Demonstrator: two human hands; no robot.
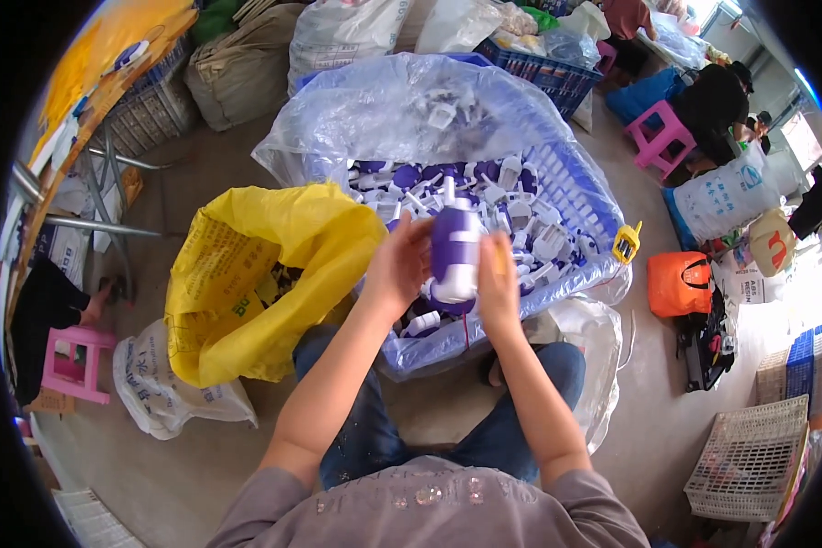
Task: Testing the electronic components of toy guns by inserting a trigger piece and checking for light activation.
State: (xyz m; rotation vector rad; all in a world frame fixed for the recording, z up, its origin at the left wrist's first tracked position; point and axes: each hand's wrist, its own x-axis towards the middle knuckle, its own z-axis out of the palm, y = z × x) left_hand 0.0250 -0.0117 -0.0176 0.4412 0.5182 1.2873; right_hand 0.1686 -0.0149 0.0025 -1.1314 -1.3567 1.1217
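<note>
A purple and white plastic piece (455, 247), shaped like a small bottle with a thin white spout on top, is held upright over a basket. My left hand (402, 265) grips its left side, fingers partly behind it. Close on its other side, my right hand (497, 283) is smeared by motion, with a yellowish patch near its fingertips; its grip is unclear. Below both hands, many small purple and white plastic parts (521, 205) fill the blue basket (557, 146), which is lined with clear plastic film (356, 110).
An open yellow woven sack (247, 237) stands left of the basket, beside a white sack (173, 393). A yellow tool (627, 242) hangs at the basket's right rim. Pink stools (662, 137), an orange bag (680, 283) and a white crate (744, 457) lie around. Other people sit nearby.
</note>
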